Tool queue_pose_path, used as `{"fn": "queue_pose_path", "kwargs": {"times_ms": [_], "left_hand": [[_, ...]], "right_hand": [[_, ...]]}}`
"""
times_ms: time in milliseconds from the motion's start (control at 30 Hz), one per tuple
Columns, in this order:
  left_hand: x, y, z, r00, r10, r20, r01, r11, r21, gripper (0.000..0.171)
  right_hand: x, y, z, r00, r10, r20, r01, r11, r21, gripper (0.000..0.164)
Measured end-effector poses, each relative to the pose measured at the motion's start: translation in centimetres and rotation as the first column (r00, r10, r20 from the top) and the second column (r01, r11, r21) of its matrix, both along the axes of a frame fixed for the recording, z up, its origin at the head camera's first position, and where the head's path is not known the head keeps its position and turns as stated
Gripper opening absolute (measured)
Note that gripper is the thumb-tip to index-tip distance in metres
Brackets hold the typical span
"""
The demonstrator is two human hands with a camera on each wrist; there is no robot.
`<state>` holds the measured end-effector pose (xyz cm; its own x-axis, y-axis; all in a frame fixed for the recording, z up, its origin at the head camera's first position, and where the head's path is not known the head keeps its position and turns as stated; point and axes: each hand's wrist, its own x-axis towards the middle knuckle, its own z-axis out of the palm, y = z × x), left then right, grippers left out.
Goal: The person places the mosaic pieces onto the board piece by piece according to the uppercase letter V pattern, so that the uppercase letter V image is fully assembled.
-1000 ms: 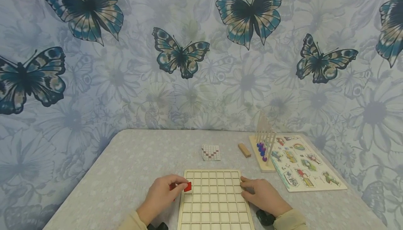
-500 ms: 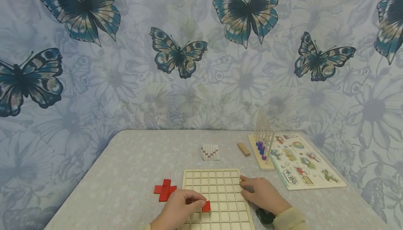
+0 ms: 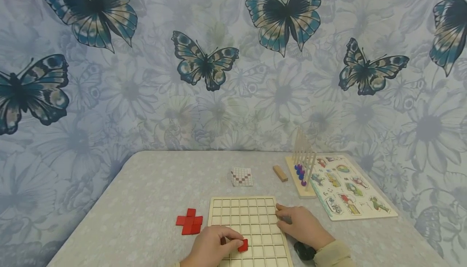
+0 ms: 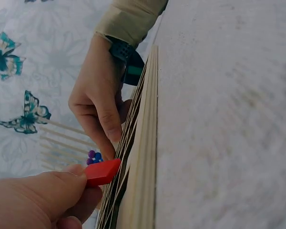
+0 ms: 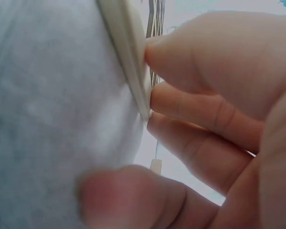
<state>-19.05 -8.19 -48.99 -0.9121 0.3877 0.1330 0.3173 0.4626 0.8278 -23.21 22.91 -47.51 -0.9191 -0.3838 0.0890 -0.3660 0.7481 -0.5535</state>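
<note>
A small red square tile [image 3: 243, 246] is pinched between the thumb and fingers of my left hand [image 3: 211, 246], over the lower left part of a pale wooden grid board [image 3: 257, 229]. In the left wrist view the tile [image 4: 103, 172] stands tilted, its far corner right at the grid's ribs. At the board's right edge rests my right hand [image 3: 302, 225]. Its fingertips press against the side of the board, as the right wrist view shows close up with the board's rim [image 5: 128, 57]. Several more red tiles [image 3: 189, 221] lie clustered left of the board.
Behind the board lies a card [image 3: 241, 177] printed with a grid pattern. To its right are a wooden block [image 3: 280, 173] and a peg stand [image 3: 305, 193] with purple and blue beads. A picture puzzle board [image 3: 359, 208] lies at the far right.
The left hand has carried the red tile from the board's left edge rightward and nearer, over the grid. The clustered red tiles have come into view. The right hand has kept its place at the edge.
</note>
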Motion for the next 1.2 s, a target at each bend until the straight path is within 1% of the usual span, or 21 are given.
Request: {"fn": "queue_pose_path", "kwargs": {"times_ms": [67,200,333,400,467,533,633,867,1033,1200], "left_hand": [[0.06,0.0,-0.16,1.0,-0.017,-0.02,0.017,1.0,-0.006,0.007],[0.11,0.18,-0.29,0.998,-0.025,-0.057,0.023,0.999,-0.035,0.006],[0.01,0.41,-0.28,0.993,-0.043,-0.113,0.036,0.997,-0.064,0.006],[-0.06,0.42,-0.31,0.984,-0.07,-0.161,0.056,0.994,-0.089,0.008],[-0.09,0.37,-0.36,0.972,-0.097,-0.214,0.073,0.991,-0.116,0.009],[-0.11,0.32,-0.34,0.96,-0.117,-0.253,0.084,0.987,-0.141,0.011],[-0.1,0.3,-0.32,0.954,-0.129,-0.269,0.083,0.981,-0.174,0.012],[0.13,0.47,-0.09,0.958,-0.163,-0.237,0.111,0.97,-0.218,0.019],[0.24,0.5,-0.12,0.948,-0.173,-0.266,0.11,0.965,-0.238,0.02],[0.34,0.38,-0.34,0.931,-0.18,-0.316,0.101,0.963,-0.251,0.02]], "right_hand": [[-0.01,-0.02,-0.02,1.0,-0.001,0.0,0.001,1.0,0.004,0.036],[-0.03,0.01,0.04,1.0,-0.003,0.003,0.003,1.0,0.017,0.037],[0.01,0.01,0.23,1.0,-0.011,0.005,0.011,1.0,0.025,0.036],[0.05,-0.05,0.35,1.0,-0.014,0.01,0.014,1.0,0.021,0.036],[0.1,-0.13,0.43,1.0,-0.017,0.016,0.016,1.0,0.017,0.036],[0.14,-0.22,0.49,1.0,-0.017,0.017,0.017,1.0,0.013,0.036],[0.18,-0.32,0.46,1.0,-0.018,0.017,0.018,1.0,0.006,0.037],[0.24,-0.3,0.25,1.0,-0.025,0.018,0.025,1.0,0.015,0.038],[0.25,-0.3,0.3,1.0,-0.026,0.018,0.026,1.0,0.008,0.039],[0.25,-0.36,0.38,1.0,-0.022,0.017,0.022,1.0,0.004,0.038]]}}
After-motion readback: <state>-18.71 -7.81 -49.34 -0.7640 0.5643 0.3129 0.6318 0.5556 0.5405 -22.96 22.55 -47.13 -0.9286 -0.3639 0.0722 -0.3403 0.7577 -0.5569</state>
